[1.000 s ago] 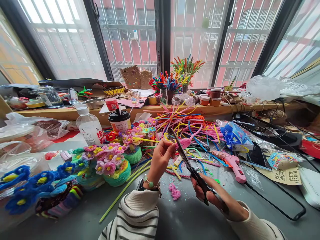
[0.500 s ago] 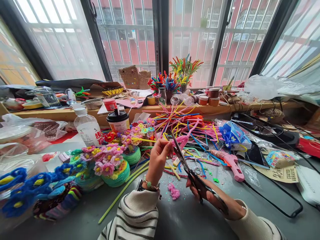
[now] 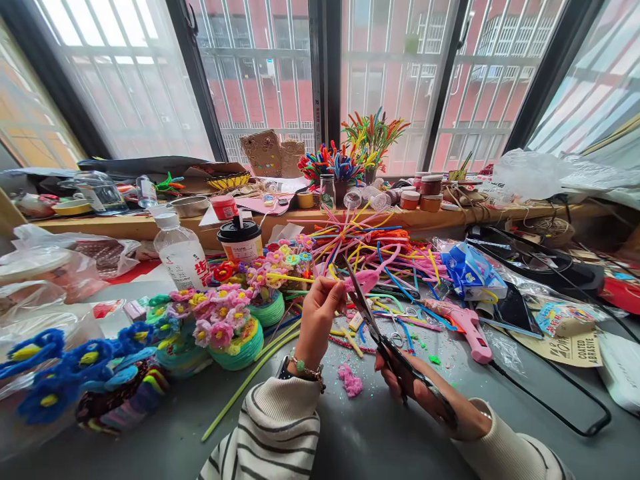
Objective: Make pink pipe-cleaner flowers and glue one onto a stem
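Observation:
Between the thumb and fingers of my left hand (image 3: pixel 317 320) is a pink pipe-cleaner piece (image 3: pixel 367 280), its fuzzy loop extending to the right behind the blades. My right hand (image 3: pixel 430 393) is wrapped round the black handles of a pair of scissors (image 3: pixel 371 323). The blades point up and to the left, beside the left fingertips and against the pink piece; whether they touch it I cannot tell. On the grey table below lies a clump of pink fluff (image 3: pixel 350 381). Farther back spreads a heap of coloured pipe cleaners (image 3: pixel 350 233).
Pipe-cleaner flowers in wrapped pots (image 3: pixel 235 343) crowd the left, near a plastic bottle (image 3: pixel 180 250) and a lidded cup (image 3: pixel 240 241). At right lie a pink glue gun (image 3: pixel 467 330) with its black cord and a blue packet (image 3: pixel 467 270). Jars (image 3: pixel 430 193) line the wooden sill.
The whole view has shifted slightly, so things appear a little farther right. The pink piece's loop sits at a slightly different angle; both hands keep their grip.

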Available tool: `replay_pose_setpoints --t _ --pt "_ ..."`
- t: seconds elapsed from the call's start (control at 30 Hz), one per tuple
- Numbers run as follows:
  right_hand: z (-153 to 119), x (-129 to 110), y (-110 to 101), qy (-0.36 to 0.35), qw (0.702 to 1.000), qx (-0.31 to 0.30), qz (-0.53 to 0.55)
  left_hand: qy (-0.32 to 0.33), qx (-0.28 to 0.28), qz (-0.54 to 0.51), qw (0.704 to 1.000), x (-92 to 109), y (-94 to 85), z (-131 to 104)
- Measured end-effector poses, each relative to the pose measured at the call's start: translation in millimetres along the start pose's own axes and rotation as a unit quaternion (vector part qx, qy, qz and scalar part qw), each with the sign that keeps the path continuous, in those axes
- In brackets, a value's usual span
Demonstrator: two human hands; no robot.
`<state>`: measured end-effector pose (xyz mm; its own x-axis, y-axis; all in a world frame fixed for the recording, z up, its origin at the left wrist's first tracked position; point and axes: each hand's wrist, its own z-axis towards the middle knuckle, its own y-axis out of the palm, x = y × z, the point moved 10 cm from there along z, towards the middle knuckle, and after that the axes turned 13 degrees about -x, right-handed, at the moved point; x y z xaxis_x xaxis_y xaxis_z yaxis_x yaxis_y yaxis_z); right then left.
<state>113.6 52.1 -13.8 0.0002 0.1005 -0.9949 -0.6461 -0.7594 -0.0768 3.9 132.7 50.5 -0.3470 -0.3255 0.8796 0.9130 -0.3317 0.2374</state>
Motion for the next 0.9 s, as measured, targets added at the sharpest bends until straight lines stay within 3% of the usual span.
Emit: replay_pose_setpoints --t 0.13,0.43,0.9 --pt "0.1 -2.3 3.5 -0.014 0.999 -0.015 0.041 0.020 0.042 -0.051 0.998 1.9 -11.1 -0.7" --pt "2.8 10.9 6.1 -0.023 0.996 -0.037 0.072 0.055 0.130 0.026 0.990 7.5 -27.0 -5.5" --pt "5.6 11.4 1.3 -0.022 0.994 -0.003 0.107 -0.008 0.047 0.097 0.994 -4.7 -5.1 0.2"
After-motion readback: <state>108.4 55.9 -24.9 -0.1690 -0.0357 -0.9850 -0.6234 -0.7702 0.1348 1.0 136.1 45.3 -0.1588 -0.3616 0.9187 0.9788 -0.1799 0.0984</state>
